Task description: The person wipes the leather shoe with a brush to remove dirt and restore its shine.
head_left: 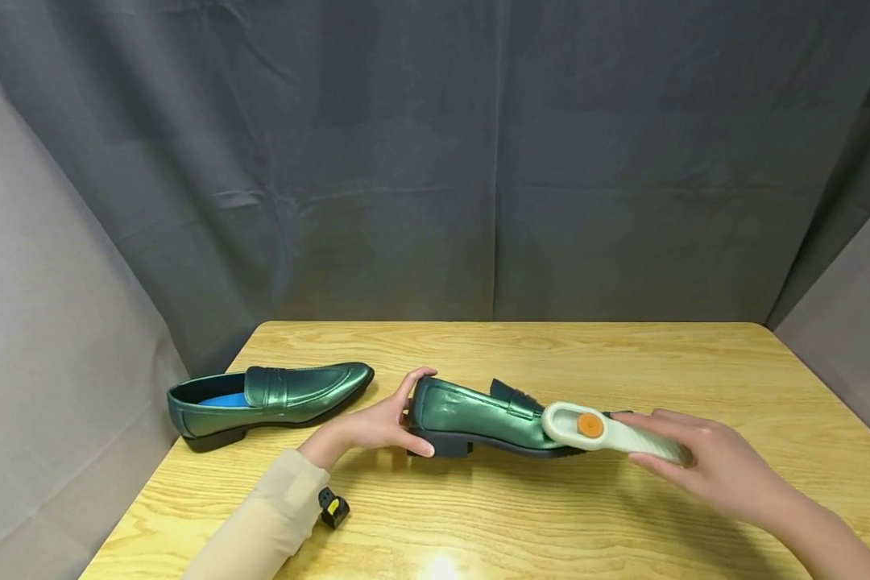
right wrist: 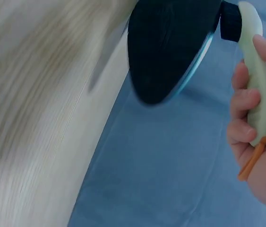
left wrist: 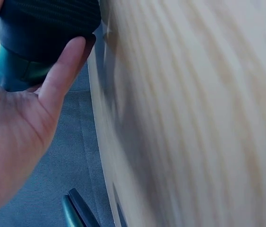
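A shiny green loafer [head_left: 471, 411] with a dark sole is held off the table, its toe pointing right. My left hand [head_left: 384, 423] grips it round the heel, thumb near the heel block in the left wrist view. In my right hand [head_left: 710, 455] is a pale green shoe brush [head_left: 631, 439] with an orange button [head_left: 590, 425]. The dark bristles [right wrist: 230, 22] face the loafer's front part and appear to touch it. In the head view the brush head hides part of the toe. The right wrist view shows the loafer's sole [right wrist: 170, 52].
A second green loafer [head_left: 283, 399] with a blue insole stands upright at the table's left side, toe right. The wooden table [head_left: 536, 515] ends before a grey curtain [head_left: 377, 161]. A small black device [head_left: 333, 507] sits at the left wrist.
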The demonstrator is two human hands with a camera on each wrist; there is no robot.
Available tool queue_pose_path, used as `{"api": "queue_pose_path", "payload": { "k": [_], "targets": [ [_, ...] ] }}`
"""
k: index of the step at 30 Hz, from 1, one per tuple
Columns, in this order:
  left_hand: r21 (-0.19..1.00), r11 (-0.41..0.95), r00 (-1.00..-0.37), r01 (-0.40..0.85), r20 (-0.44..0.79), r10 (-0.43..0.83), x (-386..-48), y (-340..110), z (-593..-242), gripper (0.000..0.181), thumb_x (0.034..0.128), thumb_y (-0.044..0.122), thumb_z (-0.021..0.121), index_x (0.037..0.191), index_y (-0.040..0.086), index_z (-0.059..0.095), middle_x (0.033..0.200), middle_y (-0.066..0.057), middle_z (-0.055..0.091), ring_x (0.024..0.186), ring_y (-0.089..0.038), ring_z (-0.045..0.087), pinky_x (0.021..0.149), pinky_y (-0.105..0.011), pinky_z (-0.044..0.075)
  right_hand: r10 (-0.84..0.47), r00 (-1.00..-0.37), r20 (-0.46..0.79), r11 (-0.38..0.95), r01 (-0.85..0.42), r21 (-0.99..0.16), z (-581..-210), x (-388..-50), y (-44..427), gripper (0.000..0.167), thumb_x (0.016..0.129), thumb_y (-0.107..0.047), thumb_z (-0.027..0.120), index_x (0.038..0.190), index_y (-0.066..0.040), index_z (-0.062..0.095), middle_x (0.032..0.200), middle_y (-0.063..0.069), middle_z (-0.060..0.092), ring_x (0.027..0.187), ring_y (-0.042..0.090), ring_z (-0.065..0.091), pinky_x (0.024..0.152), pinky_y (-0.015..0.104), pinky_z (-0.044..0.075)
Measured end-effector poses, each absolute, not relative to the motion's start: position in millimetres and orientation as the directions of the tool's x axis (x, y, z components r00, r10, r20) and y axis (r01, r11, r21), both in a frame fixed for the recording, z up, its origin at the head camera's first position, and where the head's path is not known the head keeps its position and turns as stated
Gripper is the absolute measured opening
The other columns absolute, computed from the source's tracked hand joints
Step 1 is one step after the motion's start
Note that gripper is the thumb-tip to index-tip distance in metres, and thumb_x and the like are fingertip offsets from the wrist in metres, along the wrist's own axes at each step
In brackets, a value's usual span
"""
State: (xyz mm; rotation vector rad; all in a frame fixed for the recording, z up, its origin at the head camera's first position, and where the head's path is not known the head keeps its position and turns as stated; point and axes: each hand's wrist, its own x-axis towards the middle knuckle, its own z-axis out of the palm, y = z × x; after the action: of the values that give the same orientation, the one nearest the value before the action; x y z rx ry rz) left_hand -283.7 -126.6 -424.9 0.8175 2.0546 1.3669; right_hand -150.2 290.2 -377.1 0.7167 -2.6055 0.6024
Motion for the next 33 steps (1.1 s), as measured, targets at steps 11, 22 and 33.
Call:
{"api": "queue_pose_path", "payload": {
  "k": [11,22,33],
  "targets": [
    [0.932,0.31,-0.678,0.187,-0.106,0.727,-280.6,-129.9,-428.5,0.102,0.0805,0.01,0.08,0.148,0.037,0.009,0.141,-0.017,0.03,0.114,-0.03,0.052,0.092,-0.037,0.044,-0.314,-0.82,0.478,0.817,-0.49,-0.305,-380.4,-161.8,306.3,0.049,0.077,-0.019,0.083,0.124,-0.02,0.067,0.1,-0.005,0.067,0.076,0.003,0.052,0.058,0.027,0.041],
    [0.937,0.296,-0.679,0.185,-0.096,0.728,-281.5,-129.1,-426.0,0.102,0.0802,0.009,0.081,0.148,0.036,0.009,0.14,-0.018,0.031,0.115,-0.031,0.051,0.092,-0.036,0.045,-0.422,-0.786,0.452,0.751,-0.583,-0.311,-375.5,-141.2,271.6,0.051,0.076,-0.02,0.083,0.123,-0.028,0.066,0.096,-0.012,0.063,0.068,-0.002,0.047,0.054,0.023,0.04],
    [0.938,0.301,-0.675,0.173,-0.11,0.729,-283.7,-126.3,-424.5,0.102,0.0799,0.008,0.081,0.147,0.036,0.009,0.139,-0.018,0.033,0.112,-0.031,0.054,0.091,-0.036,0.045,-0.176,-0.925,0.336,0.879,-0.301,-0.369,-383.8,-149.8,333.2,0.044,0.087,-0.026,0.075,0.127,-0.01,0.065,0.108,0.015,0.068,0.072,0.009,0.052,0.055,0.029,0.037]
  ]
}}
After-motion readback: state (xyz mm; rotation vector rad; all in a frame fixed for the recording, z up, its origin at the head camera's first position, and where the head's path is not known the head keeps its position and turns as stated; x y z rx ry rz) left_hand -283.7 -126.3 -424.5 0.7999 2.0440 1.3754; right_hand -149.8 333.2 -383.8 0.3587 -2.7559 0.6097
